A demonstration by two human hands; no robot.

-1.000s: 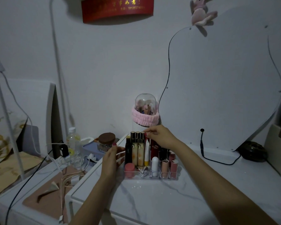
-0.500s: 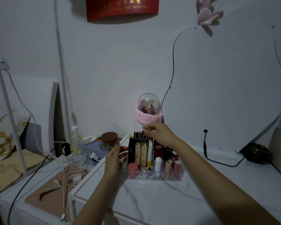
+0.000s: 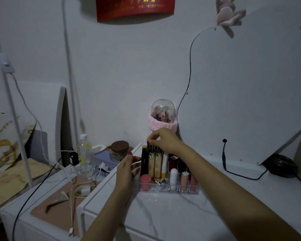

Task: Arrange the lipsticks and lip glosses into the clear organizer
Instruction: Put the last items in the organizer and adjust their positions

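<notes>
Organizer (image 3: pixel 169 190) back row half hidden; right hand (image 3: pixel 165 140) pinches tube cap, left hand (image 3: pixel 127 168) open alongside.

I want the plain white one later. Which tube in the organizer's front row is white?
The white tube, standing third from the left in the front row of the clear organizer. A pink-capped one is left; peach and pink tubes are right.

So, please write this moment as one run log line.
left hand: steadies clear organizer left side | right hand: fingertips on back-row tube tops | stage: arranging
</notes>
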